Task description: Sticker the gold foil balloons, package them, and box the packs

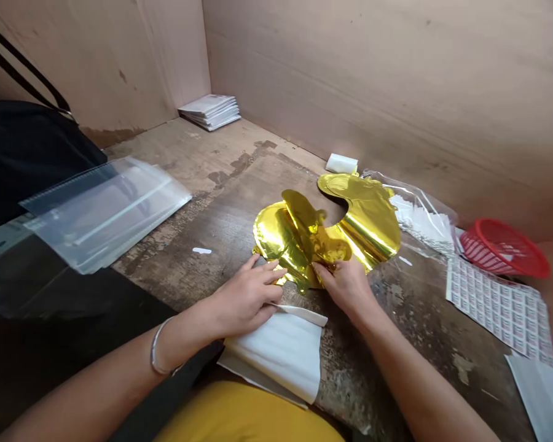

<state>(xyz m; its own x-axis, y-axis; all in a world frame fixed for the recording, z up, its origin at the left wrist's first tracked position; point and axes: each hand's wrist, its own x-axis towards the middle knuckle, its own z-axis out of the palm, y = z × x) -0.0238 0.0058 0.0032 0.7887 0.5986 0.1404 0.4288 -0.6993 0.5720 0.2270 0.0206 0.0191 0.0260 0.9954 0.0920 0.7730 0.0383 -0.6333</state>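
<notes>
A shiny gold foil balloon (281, 236), flat and partly folded over, lies on the worn wooden table in front of me. My left hand (246, 301) is open, its fingers stretched over the near left edge of the foil. Under that palm and thumb is a folded white sheet (281, 350), cloth or paper, I cannot tell which. My right hand (348, 285) pinches the folded middle of the gold foil; its fingertips are partly hidden. Behind it, more gold foil (368, 215) curves to the right, and I cannot tell if it is one piece with the rest.
Clear plastic bags (115, 215) lie at left beside a black bag (32, 159). White packets (212, 110) are stacked in the far corner. On the right are a bag of white slips (421, 221), a red basket (507, 248) and a sticker sheet (500, 307). Wooden walls border the table.
</notes>
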